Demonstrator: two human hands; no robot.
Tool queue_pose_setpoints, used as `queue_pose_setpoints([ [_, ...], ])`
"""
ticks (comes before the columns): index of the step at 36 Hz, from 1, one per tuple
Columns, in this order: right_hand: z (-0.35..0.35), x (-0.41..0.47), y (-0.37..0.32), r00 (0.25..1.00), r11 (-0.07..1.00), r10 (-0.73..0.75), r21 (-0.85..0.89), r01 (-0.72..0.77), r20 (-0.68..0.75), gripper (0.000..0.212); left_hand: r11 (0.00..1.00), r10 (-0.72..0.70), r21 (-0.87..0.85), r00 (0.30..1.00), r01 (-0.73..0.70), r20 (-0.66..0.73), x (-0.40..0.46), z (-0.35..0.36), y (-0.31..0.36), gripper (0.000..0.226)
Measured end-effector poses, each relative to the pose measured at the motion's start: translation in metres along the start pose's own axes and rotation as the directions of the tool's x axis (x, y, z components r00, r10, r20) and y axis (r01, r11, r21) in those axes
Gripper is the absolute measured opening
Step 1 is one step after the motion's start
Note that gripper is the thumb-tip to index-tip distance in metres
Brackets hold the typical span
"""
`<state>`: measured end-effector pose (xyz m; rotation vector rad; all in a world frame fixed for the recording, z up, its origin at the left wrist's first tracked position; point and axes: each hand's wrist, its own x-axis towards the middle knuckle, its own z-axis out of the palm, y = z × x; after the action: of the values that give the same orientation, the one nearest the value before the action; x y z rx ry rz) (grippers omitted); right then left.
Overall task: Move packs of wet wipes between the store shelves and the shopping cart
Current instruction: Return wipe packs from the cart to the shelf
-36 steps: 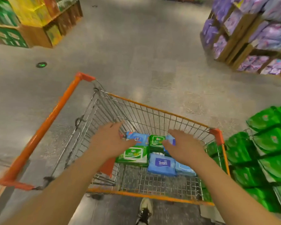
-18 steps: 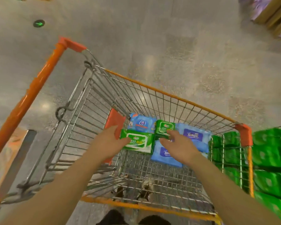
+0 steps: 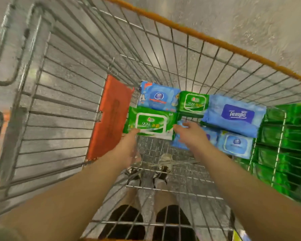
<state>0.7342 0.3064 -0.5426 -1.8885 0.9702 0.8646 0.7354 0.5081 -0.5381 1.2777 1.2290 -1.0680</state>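
Both hands dropped deeper into cart [image 3: 195,34], left hand [image 3: 129,150] & right hand [image 3: 189,134] pinching green 999 pack [image 3: 150,123], flat, long axis left-right.

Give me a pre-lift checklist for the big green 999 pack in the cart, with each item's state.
1. Left hand at the big green 999 pack, near edge: ok, fingertips touching.
2. Right hand at its right end: ok.
3. Firm grip on the pack: cannot tell, fingers blurred.
4. Nothing lying on top of it: ok.
5. Neighbours clear: not ok, small green pack and blue pack butt against it.
6. Cart open above: ok.
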Motion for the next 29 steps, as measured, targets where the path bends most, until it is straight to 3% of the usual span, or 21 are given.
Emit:
queue_pose_setpoints([
  [4, 0.007, 0.026, -0.005, 0.995, 0.998, -0.062, -0.034, 0.059, -0.073, 0.067, 0.987, 0.019, -0.163, 0.999, -0.014, 0.028, 0.030, 0.008, -0.007, 0.071],
  [8, 0.015, 0.046, -0.003, 0.996, 0.983, -0.089, -0.160, 0.086, -0.012, 0.063, 0.951, 0.052, -0.306, 0.997, -0.030, 0.062, 0.055, 0.016, -0.010, 0.072],
  [13, 0.024, 0.061, 0.002, 0.995, 0.914, -0.093, -0.394, 0.095, 0.026, 0.080, 0.915, 0.089, -0.401, 0.988, -0.032, 0.123, 0.076, 0.025, -0.014, 0.065],
  [23, 0.031, 0.076, -0.011, 0.997, 0.973, -0.059, -0.220, 0.071, 0.058, 0.093, 0.820, 0.141, -0.572, 0.979, -0.031, 0.149, 0.091, 0.031, -0.006, 0.074],
  [29, 0.032, 0.075, -0.007, 0.993, 0.928, -0.113, -0.352, 0.122, 0.044, 0.096, 0.789, 0.161, -0.610, 0.983, -0.074, 0.088, 0.109, 0.031, -0.011, 0.072],
])
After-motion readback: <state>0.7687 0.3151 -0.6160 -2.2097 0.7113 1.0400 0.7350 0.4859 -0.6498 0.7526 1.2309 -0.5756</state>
